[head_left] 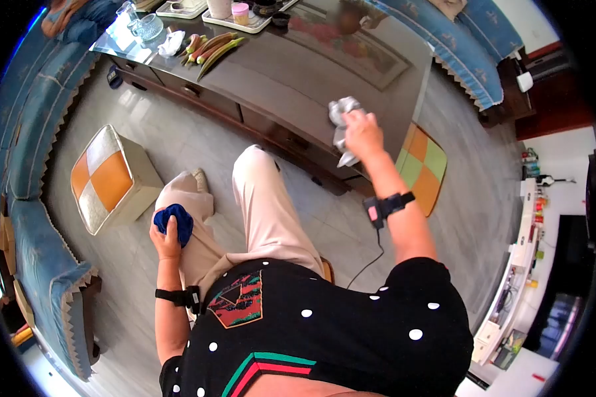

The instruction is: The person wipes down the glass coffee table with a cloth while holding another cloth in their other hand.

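My right hand [364, 135] presses a crumpled light-grey cloth [343, 109] onto the near right corner of the dark, glossy coffee table [298, 79]. Part of that cloth hangs over the table's front edge. Bunched in my left hand [167, 239] is a dark blue cloth [177, 221], held over my left thigh with the thumb across it. Both wrists wear black straps with small devices, and a thin cable runs from the right one.
Several red and green pods [212, 49], a white crumpled tissue [171, 44], a glass jug [147, 28] and a tray [251, 25] with cups are on the table's far left. A checkered stool [109, 178] stands left; another checkered seat [422, 165] is right. Blue sofas [36, 139] border the room.
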`<move>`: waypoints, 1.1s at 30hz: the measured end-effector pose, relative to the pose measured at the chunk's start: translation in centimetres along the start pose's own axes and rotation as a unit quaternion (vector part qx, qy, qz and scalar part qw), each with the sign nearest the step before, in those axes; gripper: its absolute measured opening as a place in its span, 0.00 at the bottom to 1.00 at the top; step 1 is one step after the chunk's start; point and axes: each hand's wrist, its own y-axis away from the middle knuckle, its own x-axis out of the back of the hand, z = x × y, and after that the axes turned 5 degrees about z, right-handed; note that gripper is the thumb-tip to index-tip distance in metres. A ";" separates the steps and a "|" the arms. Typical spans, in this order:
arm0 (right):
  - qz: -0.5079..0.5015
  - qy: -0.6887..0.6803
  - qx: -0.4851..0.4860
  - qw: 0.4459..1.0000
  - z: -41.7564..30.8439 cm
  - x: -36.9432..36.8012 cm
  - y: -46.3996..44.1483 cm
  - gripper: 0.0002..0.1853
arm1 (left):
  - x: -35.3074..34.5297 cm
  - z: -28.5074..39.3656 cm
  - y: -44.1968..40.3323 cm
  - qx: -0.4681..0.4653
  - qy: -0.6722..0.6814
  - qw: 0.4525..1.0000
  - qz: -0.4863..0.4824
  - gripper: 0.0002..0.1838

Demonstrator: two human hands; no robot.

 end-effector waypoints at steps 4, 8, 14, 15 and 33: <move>-0.008 0.010 -0.110 0.994 8.1 -2.3 -5.0 0.19 | -0.1 0.5 -0.3 -0.006 0.000 1.000 -0.018 0.18; -0.003 -0.003 -0.154 0.988 9.3 -2.4 -9.5 0.19 | -0.4 0.4 -0.2 -0.009 -0.006 1.000 0.001 0.18; 0.010 -0.034 -0.082 0.996 3.9 -2.3 -7.5 0.16 | -0.9 1.3 -0.2 -0.016 -0.013 1.000 0.016 0.16; 0.021 -0.049 -0.062 0.997 3.1 -2.5 -6.4 0.16 | -1.0 1.1 -0.2 -0.015 -0.012 1.000 0.013 0.16; 0.004 0.004 -0.172 0.985 7.0 -2.6 -9.7 0.16 | -0.9 0.5 -0.4 -0.007 0.011 1.000 0.011 0.17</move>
